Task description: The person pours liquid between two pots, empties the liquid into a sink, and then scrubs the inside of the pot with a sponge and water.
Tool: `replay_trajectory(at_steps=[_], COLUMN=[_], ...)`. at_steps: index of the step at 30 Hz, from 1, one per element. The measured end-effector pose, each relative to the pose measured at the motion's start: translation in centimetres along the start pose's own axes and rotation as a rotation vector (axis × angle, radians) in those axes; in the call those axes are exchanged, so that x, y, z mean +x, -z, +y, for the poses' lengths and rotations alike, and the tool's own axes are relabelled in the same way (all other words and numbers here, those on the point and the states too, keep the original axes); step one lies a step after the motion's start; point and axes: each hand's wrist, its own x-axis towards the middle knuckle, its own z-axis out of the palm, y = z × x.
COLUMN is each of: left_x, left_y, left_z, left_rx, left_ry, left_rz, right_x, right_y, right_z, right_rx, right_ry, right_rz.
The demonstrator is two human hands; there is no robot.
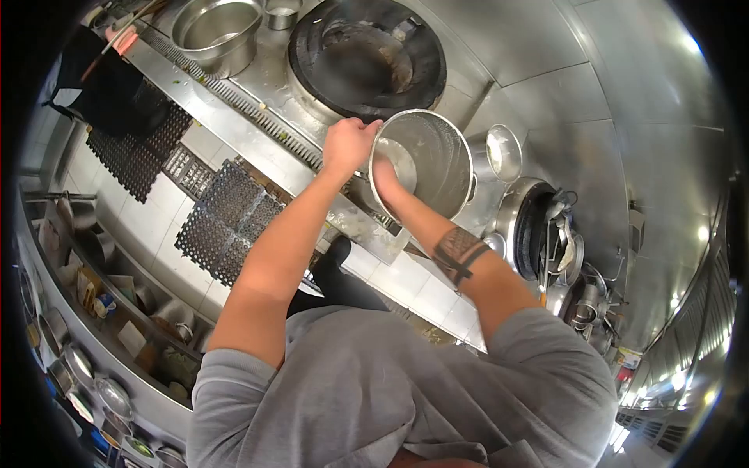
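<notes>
A deep metal pot (441,168) is tilted with its mouth toward me, over the front of the steel stove counter. My left hand (349,144) is closed on the left side of its rim. Inside the pot is my right hand (384,181), reaching in over the near rim close to the left wall. Its fingers are small and blurred there, so I cannot make out whether they hold anything. Pale residue shows on the pot's inner wall. Just behind the pot sits a large black wok burner (367,66).
A steel basin (217,35) and a small metal container (282,13) stand at the back left. Right of the pot are another metal vessel (503,152) and a second burner (530,226). Black rubber mats (226,222) cover the floor at left. A dark-clothed person (109,86) is at far left.
</notes>
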Motion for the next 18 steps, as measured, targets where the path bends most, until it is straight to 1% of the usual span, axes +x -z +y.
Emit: replay_trajectory(at_steps=[1,2,4,6,8,9,10,11,12,14,16,17,18], left_x=[-0.3,-0.6,-0.6,-0.8,-0.9,-0.8,-0.9,-1.4,-1.8,-2.1,-2.9,-2.9,-3.0], left_y=[0.4,0.7,0.5,-0.1,-0.2,-0.1,-0.3,-0.6,-0.8,-0.6,-0.8,-0.8,-0.8], left_z=[0.1,0.3,0.4,-0.1,-0.2,-0.2,-0.1,-0.1,0.0,0.0,-0.1,-0.3,-0.5], left_rx=[0.006,0.013,0.015,0.063,0.046,0.029,0.032,0.009,-0.014,-0.018,-0.017,-0.011,-0.007], left_ry=[0.007,0.023,0.042,-0.030,-0.034,-0.039,-0.036,-0.018,-0.002,0.012,0.024,0.015,0.009], left_rz=[-0.001,-0.002,0.003,0.033,0.014,0.004,0.009,0.049,0.092,0.114,0.125,0.128,0.131], right_x=[0.3,-1.1,-4.9,-7.2,-2.4,-1.7,-0.9,-1.1,-2.9,0.3,0.4,0.8,1.1], right_y=[-0.6,2.6,8.2,11.5,15.6,15.4,14.7,13.3,11.2,6.1,2.3,2.2,2.0], right_z=[0.8,2.7,3.9,-6.3,-3.1,-1.3,0.3,0.2,0.9,8.0,0.7,0.6,0.5], right_rx=[0.111,-0.710,-0.987,-1.794,-2.174,-2.175,-2.175,-2.163,-1.886,-1.100,-0.242,-0.240,-0.215], right_ry=[0.080,0.258,0.244,0.016,0.715,0.718,0.565,0.409,-0.073,-0.052,-0.313,-0.303,-0.282], right_rz=[0.108,-0.265,-0.549,-0.700,-0.182,-0.180,-0.121,-0.065,-0.278,-0.413,-0.453,-0.451,-0.395])
